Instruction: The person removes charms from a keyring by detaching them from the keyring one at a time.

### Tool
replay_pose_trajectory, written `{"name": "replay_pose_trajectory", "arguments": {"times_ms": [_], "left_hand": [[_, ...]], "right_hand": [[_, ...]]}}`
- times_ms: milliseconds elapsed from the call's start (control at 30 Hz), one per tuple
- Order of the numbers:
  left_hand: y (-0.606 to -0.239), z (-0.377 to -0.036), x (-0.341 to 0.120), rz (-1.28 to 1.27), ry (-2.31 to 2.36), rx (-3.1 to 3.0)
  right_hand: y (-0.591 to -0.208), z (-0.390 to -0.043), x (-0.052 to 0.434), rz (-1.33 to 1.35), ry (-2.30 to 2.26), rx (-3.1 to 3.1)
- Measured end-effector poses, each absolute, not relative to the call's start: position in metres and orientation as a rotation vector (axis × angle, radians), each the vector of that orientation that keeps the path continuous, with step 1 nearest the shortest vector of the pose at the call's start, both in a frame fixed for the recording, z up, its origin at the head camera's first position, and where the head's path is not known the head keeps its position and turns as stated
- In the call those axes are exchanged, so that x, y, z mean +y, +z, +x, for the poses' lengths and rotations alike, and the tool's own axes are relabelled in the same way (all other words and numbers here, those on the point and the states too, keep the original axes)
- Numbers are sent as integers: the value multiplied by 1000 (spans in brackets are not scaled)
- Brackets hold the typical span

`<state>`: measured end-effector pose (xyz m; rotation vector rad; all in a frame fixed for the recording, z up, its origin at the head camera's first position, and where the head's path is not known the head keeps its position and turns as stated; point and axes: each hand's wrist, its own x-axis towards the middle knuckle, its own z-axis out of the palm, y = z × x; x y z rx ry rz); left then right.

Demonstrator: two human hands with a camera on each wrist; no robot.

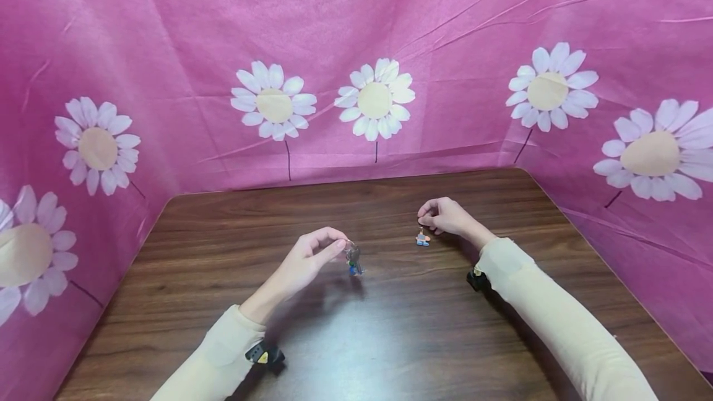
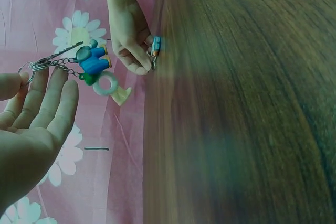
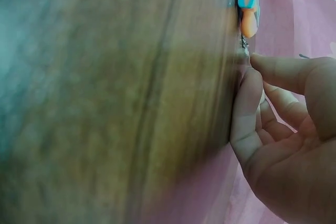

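My left hand pinches a metal key ring between thumb and forefinger, above the table. From the ring hang a key, a blue figure charm on a chain, and a pale hoop charm with green and yellow parts. Farther back and to the right, my right hand is down at the tabletop. Its thumb and forefinger pinch the chain end of a small figure keychain with orange and blue parts. In the right wrist view the keychain figure extends just beyond the fingertips.
A dark wood-grain table lies under both hands. Pink cloth printed with white daisies hangs along the back and both sides. Both wrists carry small black devices, such as the left wrist device.
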<state>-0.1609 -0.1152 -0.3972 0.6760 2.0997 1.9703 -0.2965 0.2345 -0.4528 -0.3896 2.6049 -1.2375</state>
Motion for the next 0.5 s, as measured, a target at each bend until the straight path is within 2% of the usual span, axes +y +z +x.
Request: {"name": "replay_pose_trajectory", "arguments": {"times_ms": [333, 500], "left_hand": [[-392, -159, -114, 658, 1978, 2101], [-391, -159, -114, 659, 2028, 2074]], "right_hand": [[-452, -294, 236, -378, -1262, 2591], [-438, -283, 225, -419, -1402, 2597]]}}
